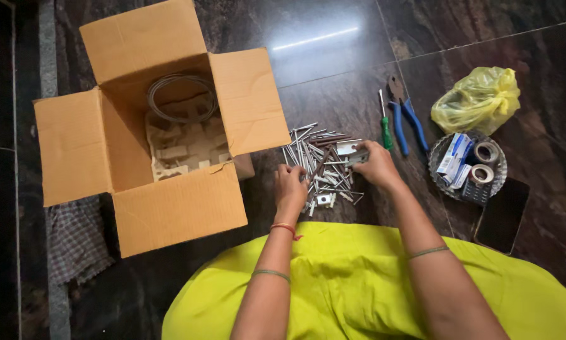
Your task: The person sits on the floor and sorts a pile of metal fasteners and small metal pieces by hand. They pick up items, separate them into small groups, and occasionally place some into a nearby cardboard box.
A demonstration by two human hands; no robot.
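Note:
A heap of metal strips and small brackets (324, 160) lies on the dark tiled floor in front of me. My left hand (291, 184) rests on the left side of the heap, fingers curled on some pieces. My right hand (376, 165) is at the heap's right side and pinches a small flat metal bracket (357, 157). My yellow-green garment (358, 283) fills the lower part of the view.
An open cardboard box (169, 208) with a wire coil (182, 97) and pale moulded parts stands at left. A green screwdriver (385, 123), blue-handled pliers (407, 119), a yellow plastic bag (478, 101), a metal dish (437, 167) with tape rolls and a small carton, a dark phone (502, 217), and a checked cloth (75, 242) lie around.

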